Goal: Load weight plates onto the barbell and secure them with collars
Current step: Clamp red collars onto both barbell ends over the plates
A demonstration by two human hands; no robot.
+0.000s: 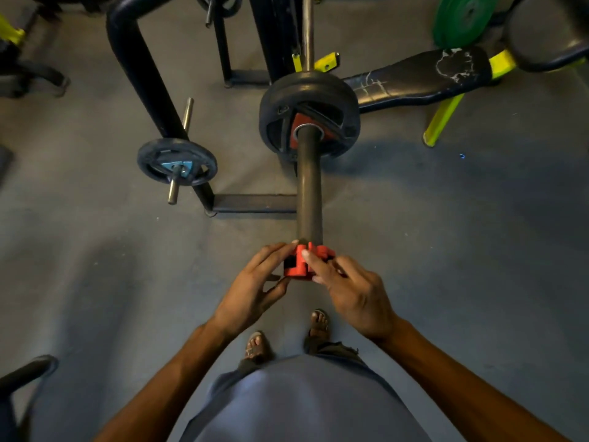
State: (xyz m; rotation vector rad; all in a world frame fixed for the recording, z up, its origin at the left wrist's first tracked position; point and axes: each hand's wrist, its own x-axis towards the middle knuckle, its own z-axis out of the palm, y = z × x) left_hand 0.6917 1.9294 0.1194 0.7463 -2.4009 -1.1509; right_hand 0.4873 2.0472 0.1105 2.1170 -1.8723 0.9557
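Both hands, left hand (pixel 251 282) and right hand (pixel 347 287), pinch red collar (pixel 306 261) at near end of barbell sleeve (pixel 309 186); black plate (pixel 309 114) sits far along it.

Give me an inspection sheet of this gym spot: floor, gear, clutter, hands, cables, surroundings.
Surface: grey floor, dimly lit.
Job's things: black plate on the bar, far up it; red collar at the bar's near end, well apart from the plate.
Clutter: small plate on a peg; green plate at top right.
Fingers: left hand and right hand both hold the collar.
Cables: nothing seen.
Surroundings: black rack; worn bench with yellow legs.
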